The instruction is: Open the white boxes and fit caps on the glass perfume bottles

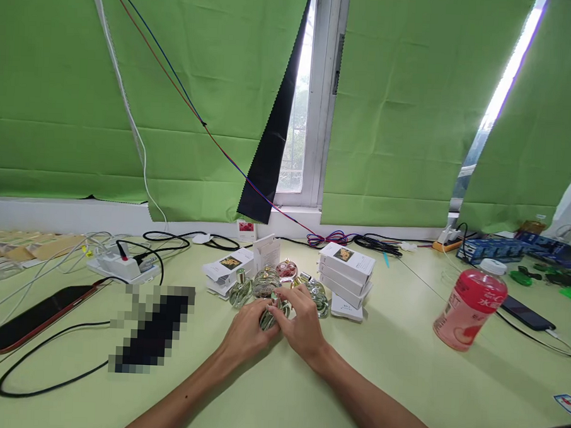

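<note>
A small glass bottle (267, 318), probably perfume, stands on the table between my two hands. My left hand (246, 331) is closed around its side. Fingers of my right hand (303, 323) are pinched at the bottle's top, by a shiny cap; the fingers hide most of it. Close around are more glass bottles: one with a greenish cap (240, 290) at the left, a round one (266, 281) behind, a reddish one (287, 271) farther back and another (318, 297) just right of my right hand.
White boxes (229, 266) lie at the left, beside an upright open box (267, 251). Another box stack (345, 276) stands right. A pink drink bottle (470, 307) and a phone (527, 313) are farther right. Cables, a power strip (122, 267) and a dark tablet (35, 316) occupy the left.
</note>
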`<state>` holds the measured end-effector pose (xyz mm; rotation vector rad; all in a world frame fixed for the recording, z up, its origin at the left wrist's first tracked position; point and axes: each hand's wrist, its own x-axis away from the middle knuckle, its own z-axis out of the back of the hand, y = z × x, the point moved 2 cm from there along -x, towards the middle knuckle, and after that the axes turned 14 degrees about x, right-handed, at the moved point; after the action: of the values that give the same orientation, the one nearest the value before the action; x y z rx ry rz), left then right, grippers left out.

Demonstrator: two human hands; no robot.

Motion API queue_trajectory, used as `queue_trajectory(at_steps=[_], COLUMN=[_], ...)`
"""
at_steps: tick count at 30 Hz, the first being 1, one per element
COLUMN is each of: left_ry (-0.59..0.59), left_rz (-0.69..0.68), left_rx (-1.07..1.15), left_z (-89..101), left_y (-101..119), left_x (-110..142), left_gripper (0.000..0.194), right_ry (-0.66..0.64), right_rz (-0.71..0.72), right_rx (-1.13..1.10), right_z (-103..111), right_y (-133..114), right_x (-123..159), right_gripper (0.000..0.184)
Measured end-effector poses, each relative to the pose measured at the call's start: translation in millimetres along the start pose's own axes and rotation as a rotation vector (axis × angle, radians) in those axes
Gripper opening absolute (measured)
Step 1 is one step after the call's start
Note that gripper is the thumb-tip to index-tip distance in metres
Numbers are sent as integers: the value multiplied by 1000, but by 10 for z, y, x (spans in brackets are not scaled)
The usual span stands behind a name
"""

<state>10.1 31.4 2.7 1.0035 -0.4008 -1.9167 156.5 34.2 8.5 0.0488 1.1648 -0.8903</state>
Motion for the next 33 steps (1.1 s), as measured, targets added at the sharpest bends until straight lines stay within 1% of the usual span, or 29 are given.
queue_trajectory(at_steps=[6,11,16,19,24,33], left_ry=[-10,-7,8,15,14,-8], left_rz=[-3,3,9,-1,-3,12], left_rx=[18,15,-6,-20,-18,-9], left_z=[-4,-1,-1,-5,-6,-2], left_y=[12,35,11,4,20,30], left_x=[-9,-10,1,7,-1,-2], left_gripper=[7,4,4,3,8,7], right_ry=[5,-10,-11,-41,-56,-30], right_rz=[-30,-38,-4,36,70,33], right_rx=[15,19,-25,-60,-84,-61], right_z=[-31,10,71,66,27,-1], right_y=[7,-27,-41,-29,-9,2], right_x=[14,-7,-20,-14,-4,-3], right_gripper=[24,21,33,35,29,22])
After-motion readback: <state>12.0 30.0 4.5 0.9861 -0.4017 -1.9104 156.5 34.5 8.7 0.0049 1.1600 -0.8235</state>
